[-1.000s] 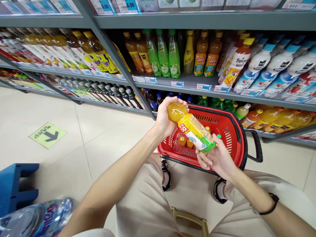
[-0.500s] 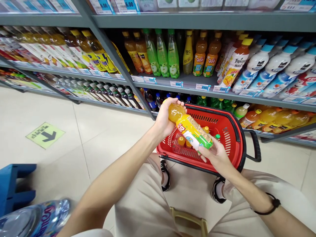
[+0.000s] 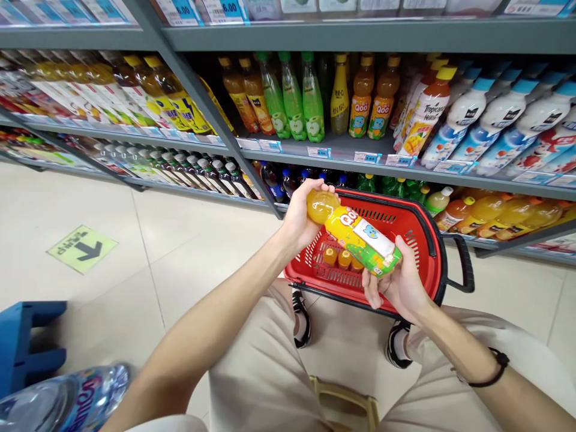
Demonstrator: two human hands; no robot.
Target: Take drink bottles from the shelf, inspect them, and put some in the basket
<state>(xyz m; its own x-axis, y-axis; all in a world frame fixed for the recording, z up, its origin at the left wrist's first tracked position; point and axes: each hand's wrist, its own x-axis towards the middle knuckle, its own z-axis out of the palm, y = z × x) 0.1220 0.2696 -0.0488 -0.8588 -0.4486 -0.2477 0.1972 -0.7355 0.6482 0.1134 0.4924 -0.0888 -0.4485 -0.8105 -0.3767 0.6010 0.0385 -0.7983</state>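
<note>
Held tilted over the basket is a yellow Qoo juice bottle (image 3: 360,231), its blue character and white label panel facing me. My left hand (image 3: 302,213) is closed around the neck end, where the cap is hidden. The base end rests in my right hand (image 3: 400,282), thumb on the upper side and fingers underneath. Below the bottle stands a red shopping basket (image 3: 423,276) with a black rim. Several orange-capped bottles (image 3: 344,258) are inside it, partly covered by the held bottle and my right hand.
Shelves of drinks run across the back, with green apple bottles (image 3: 312,99), orange Qoo bottles (image 3: 361,96) and white blue-capped bottles (image 3: 499,120). At lower left are a blue plastic stand (image 3: 27,342) and a large water bottle (image 3: 85,393). A floor arrow sticker (image 3: 82,249) lies left.
The juice bottle has been turned about its length, so its printed text panel has given way to the character label. My right hand has shifted its hold around the base.
</note>
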